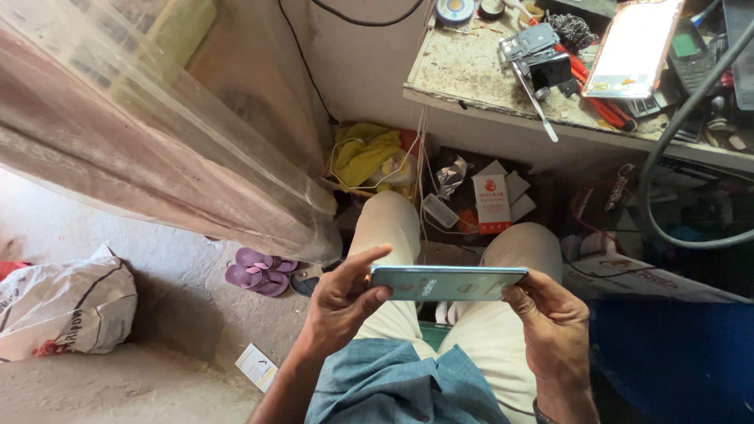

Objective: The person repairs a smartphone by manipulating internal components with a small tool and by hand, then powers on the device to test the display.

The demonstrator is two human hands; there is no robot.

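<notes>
I hold a light blue smartphone [448, 282] flat and lengthwise over my lap, its back facing up. My left hand [342, 298] grips its left end, thumb under the edge and forefinger stretched above it. My right hand [554, 314] grips the right end with fingers curled under. Both knees in beige trousers [393, 220] lie beneath the phone.
A worn workbench [463, 71] at the upper right carries a metal tool, red-handled tools, a reflective panel [635, 47] and a keypad phone. Boxes, cables and a yellow cloth [363, 153] sit under it. Purple sandals [259, 271], a white sack [67, 306] and a plastic sheet [141, 133] lie left.
</notes>
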